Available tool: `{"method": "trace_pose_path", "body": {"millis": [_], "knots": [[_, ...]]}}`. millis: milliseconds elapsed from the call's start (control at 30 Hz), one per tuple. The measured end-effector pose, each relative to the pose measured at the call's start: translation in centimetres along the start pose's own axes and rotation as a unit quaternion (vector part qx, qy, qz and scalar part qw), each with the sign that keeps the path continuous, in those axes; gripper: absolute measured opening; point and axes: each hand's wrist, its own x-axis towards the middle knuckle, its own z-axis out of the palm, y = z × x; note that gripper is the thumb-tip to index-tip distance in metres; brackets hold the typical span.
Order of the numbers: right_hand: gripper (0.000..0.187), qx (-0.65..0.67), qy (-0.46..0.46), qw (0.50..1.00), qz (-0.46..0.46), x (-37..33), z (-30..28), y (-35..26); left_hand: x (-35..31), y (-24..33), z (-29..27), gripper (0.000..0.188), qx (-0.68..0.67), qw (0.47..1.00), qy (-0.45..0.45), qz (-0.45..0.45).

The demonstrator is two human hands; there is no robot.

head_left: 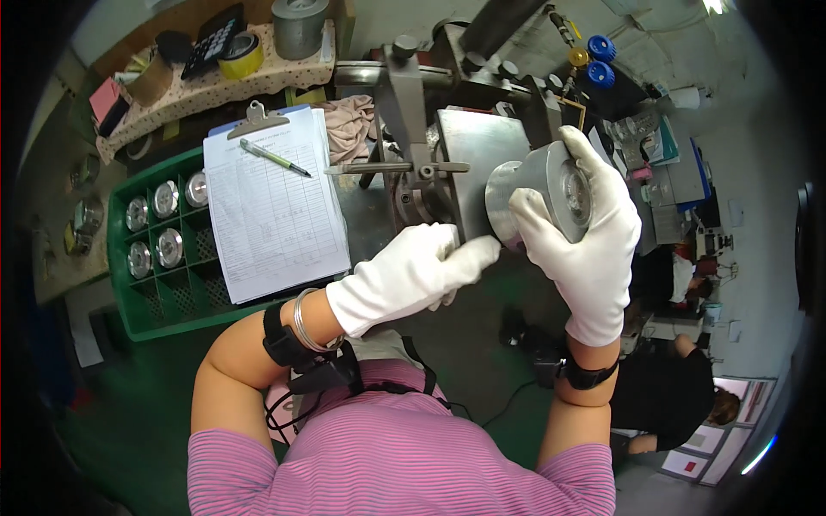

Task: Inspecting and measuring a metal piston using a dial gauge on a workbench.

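Note:
My right hand (583,236), in a white glove, grips a silvery round metal part with a wide flange (544,191). The thumb presses on its near side and the fingers wrap over its far side. The part is tilted beside a flat metal plate (482,146) on a bench machine (411,112). Under the plate's lower left corner is my left hand (422,273), also gloved in white. Its fingers are curled, and anything inside them is hidden. A horizontal metal bar (404,168) crosses the machine just above that hand.
Left of the machine, a clipboard with printed sheets and a pen (274,206) lies over a green divided crate (163,301) holding several round metal parts (165,198). Behind are a cloth (348,129), yellow tape (241,57) and a metal cylinder (299,26). Another person (662,396) is at far right.

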Motion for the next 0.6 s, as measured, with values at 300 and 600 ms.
{"method": "trace_pose_path", "body": {"millis": [300, 600], "knots": [[0.061, -0.068, -0.028, 0.994, 0.079, 0.0, 2.0, -0.6, -3.5, -0.4, -2.6, 0.024, 0.083, 0.994, -0.021, 0.064], [0.068, -0.001, -0.017, 0.991, 0.131, -0.4, 2.3, -1.1, -5.4, -6.0, -7.4, 0.012, 0.034, 0.994, 0.074, 0.075]]}}
